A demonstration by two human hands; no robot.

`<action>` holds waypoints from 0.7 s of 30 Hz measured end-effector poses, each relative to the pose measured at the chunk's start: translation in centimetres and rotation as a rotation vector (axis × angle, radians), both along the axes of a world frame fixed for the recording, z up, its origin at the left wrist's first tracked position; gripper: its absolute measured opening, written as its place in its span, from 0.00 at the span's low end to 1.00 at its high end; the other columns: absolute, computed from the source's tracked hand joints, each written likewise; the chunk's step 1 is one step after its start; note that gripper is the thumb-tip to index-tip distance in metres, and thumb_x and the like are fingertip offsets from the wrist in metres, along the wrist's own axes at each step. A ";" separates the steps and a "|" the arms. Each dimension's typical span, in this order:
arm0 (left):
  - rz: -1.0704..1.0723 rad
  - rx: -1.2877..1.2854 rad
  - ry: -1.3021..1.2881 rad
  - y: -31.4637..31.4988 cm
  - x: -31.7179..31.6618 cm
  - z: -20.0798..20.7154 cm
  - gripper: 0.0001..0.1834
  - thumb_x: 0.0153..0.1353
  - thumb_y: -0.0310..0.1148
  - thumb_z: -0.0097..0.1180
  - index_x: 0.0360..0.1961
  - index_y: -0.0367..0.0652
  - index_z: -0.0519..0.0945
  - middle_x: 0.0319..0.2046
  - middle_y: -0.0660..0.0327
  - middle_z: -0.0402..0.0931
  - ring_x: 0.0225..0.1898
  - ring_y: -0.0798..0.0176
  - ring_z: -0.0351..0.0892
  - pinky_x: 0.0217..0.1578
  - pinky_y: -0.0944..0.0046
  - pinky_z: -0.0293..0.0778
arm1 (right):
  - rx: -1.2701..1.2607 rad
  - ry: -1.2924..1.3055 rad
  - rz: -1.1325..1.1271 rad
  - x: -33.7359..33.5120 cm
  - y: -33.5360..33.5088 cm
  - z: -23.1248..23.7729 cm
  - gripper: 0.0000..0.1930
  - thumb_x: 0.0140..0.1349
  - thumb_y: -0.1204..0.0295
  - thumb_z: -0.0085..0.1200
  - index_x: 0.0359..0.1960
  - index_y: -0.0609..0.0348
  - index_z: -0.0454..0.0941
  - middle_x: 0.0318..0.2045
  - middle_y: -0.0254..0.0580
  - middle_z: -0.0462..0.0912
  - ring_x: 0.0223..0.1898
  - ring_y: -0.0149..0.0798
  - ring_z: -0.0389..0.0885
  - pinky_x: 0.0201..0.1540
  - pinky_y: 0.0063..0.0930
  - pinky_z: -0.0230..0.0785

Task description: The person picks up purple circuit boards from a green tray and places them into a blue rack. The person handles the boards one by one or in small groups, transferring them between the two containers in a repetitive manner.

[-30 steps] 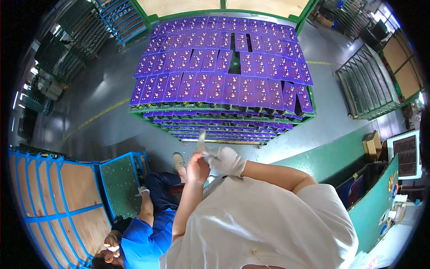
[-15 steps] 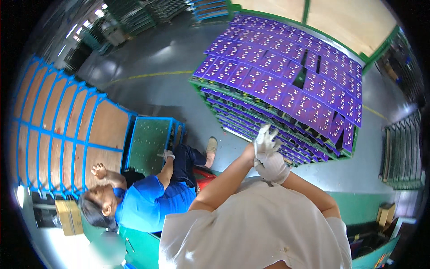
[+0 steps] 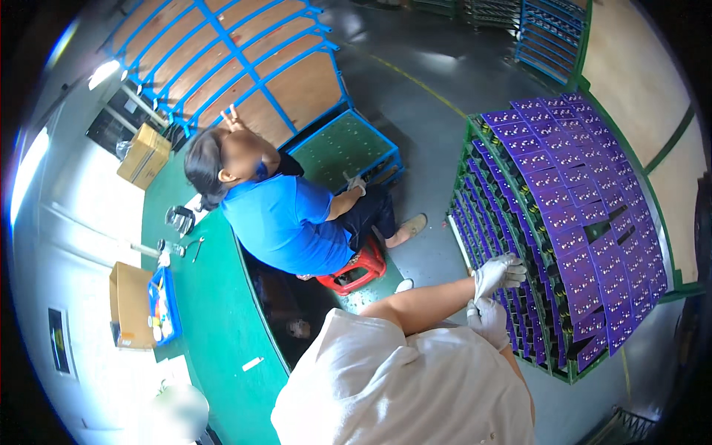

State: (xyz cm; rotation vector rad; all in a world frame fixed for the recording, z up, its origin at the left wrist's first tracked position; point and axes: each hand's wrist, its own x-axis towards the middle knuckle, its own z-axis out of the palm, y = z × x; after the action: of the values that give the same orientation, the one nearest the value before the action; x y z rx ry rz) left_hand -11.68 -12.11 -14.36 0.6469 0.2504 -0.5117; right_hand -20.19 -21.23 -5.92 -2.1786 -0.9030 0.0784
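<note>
My left hand [image 3: 501, 274] wears a white glove, its fingers loosely stretched out and holding nothing. At its wrist my right hand [image 3: 489, 322], also in a white glove, is closed on the cuff of the left glove [image 3: 480, 285]. Some of the right fingers are hidden by their own bend. Both hands are in front of my body, close to a green rack [image 3: 552, 326] stacked with purple circuit boards [image 3: 571, 200]. Neither hand visibly holds a board.
At left a person in a blue shirt [image 3: 278, 222] sits on a red stool [image 3: 356, 271], beside a green worktable [image 3: 215, 297] bearing a blue tray [image 3: 165, 304]. A blue-framed cart [image 3: 348, 148] stands beyond. Brown cartons [image 3: 133, 304] sit along the table's far side.
The view has turned left, so the rack now lies further right and more of the worktable shows. My hands remain together at the left wrist.
</note>
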 end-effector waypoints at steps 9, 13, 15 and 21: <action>-0.206 0.341 -0.142 -0.4 -1.8 -5.1 0.23 0.66 0.43 0.45 0.56 0.42 0.62 0.48 0.61 0.62 0.48 0.65 0.62 0.47 0.64 0.62 | 0.059 0.082 0.150 -1.6 -0.9 -1.0 0.10 0.56 0.66 0.50 0.27 0.60 0.76 0.21 0.53 0.76 0.23 0.56 0.75 0.26 0.44 0.65; 0.027 0.487 -0.292 -0.6 -1.6 -16.0 0.16 0.64 0.41 0.48 0.44 0.39 0.73 0.29 0.66 0.72 0.30 0.71 0.69 0.32 0.70 0.67 | -0.058 0.183 0.120 -2.6 -1.1 -1.2 0.11 0.59 0.65 0.48 0.31 0.60 0.77 0.24 0.53 0.77 0.26 0.54 0.76 0.28 0.42 0.67; 0.133 0.504 -0.101 0.3 -2.3 -17.1 0.17 0.62 0.38 0.53 0.48 0.38 0.76 0.37 0.62 0.79 0.37 0.68 0.75 0.40 0.68 0.71 | -0.089 0.239 0.147 -2.5 -1.7 -2.1 0.11 0.60 0.66 0.48 0.33 0.60 0.77 0.26 0.53 0.78 0.28 0.52 0.78 0.29 0.41 0.67; 0.364 0.981 -0.074 4.8 -2.7 -6.0 0.14 0.64 0.37 0.51 0.43 0.36 0.76 0.39 0.57 0.79 0.40 0.63 0.76 0.43 0.66 0.71 | 0.025 0.407 -0.111 -1.0 -2.8 -1.1 0.08 0.58 0.70 0.48 0.34 0.61 0.76 0.29 0.54 0.79 0.32 0.54 0.78 0.35 0.41 0.69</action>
State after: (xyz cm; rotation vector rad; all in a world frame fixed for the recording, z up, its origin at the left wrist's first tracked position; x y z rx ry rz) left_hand -14.38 -7.32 -20.37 1.5330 0.5456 0.0245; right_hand -21.18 -24.00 -7.04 -2.0786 -0.5485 0.4369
